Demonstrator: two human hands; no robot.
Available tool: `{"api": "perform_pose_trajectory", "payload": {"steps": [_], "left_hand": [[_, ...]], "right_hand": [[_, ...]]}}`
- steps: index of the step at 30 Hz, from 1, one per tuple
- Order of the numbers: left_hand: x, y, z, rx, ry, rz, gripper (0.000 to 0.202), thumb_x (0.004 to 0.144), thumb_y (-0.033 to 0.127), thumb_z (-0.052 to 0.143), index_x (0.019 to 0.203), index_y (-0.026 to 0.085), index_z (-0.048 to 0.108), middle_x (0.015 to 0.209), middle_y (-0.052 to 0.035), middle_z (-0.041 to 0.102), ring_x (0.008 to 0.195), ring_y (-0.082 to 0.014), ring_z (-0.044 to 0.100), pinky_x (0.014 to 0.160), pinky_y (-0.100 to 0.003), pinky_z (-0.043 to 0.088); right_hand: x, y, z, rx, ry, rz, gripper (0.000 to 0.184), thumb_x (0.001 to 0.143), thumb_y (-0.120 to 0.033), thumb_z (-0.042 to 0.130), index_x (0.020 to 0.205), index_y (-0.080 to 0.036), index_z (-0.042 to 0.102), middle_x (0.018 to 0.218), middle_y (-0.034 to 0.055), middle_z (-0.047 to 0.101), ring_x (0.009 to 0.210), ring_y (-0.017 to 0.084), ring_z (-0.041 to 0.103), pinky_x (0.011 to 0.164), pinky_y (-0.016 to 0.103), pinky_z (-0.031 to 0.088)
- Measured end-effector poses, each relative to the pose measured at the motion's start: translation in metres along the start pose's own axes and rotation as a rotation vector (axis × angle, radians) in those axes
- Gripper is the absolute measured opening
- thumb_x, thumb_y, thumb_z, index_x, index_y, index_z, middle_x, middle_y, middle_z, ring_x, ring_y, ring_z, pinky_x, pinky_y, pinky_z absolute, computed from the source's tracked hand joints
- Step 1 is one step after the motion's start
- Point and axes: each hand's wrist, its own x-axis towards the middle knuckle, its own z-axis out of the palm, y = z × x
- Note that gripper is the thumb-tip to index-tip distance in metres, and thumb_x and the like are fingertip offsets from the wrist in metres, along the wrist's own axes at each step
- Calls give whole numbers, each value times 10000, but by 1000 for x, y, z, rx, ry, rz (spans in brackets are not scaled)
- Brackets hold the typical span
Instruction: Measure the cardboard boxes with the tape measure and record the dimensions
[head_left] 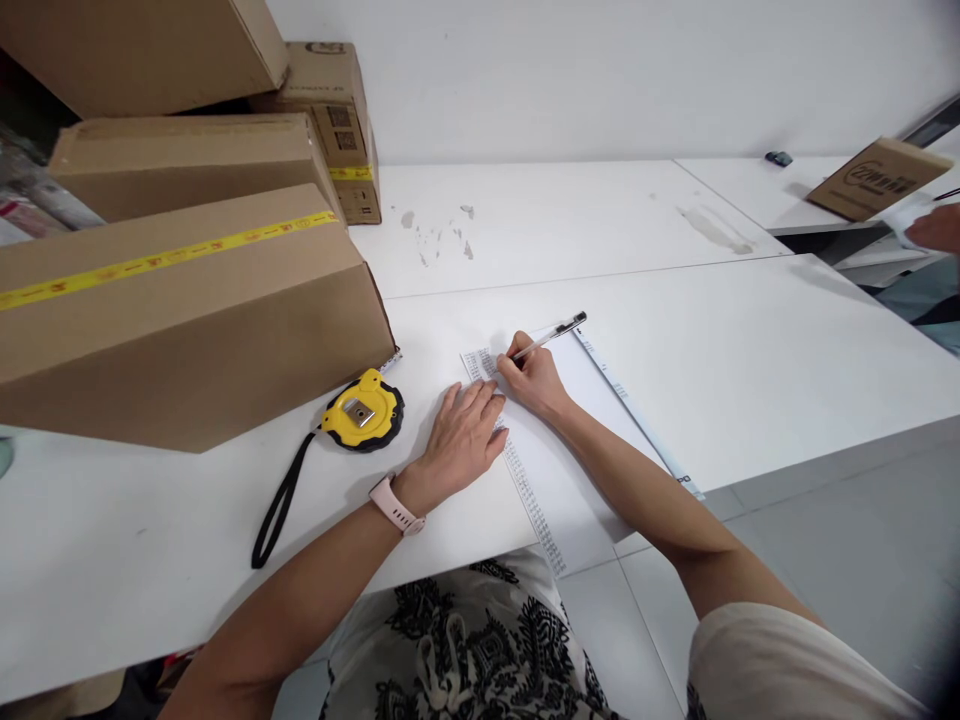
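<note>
A pen (551, 335) with a clear barrel and dark cap end is pinched in my right hand (534, 378), its tip hidden by my fingers near the top of a white sheet of paper (581, 390). Rows of small writing (525, 480) run down the sheet's left side. My left hand (466, 440) lies flat, palm down, with its fingertips on the paper's left edge. Left of that hand rests a yellow and black tape measure (365, 412) with a black wrist strap (281, 500).
Cardboard boxes (180, 300) are piled on the left of the white table (765, 370). A bluish strip (630, 405) lines the paper's right side. Far right are a small carton (874, 180) and another person's hand (937, 228) with something white. The table's front edge is close to my body.
</note>
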Motion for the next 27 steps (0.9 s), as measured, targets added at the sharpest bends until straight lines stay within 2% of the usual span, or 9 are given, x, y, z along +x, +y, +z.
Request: {"api": "perform_pose_trajectory", "payload": {"steps": [27], "left_hand": [[1,0,-2,0,-12,1,364,979,274,524,1294,99,571,1440,-197,578,1363,-324,503,1155,-535,339]], "right_hand": [[1,5,-1,5,17,-14,184,758,-233,559,671,-242,396,530,-77,375,529,113,360,532,272,286]]}}
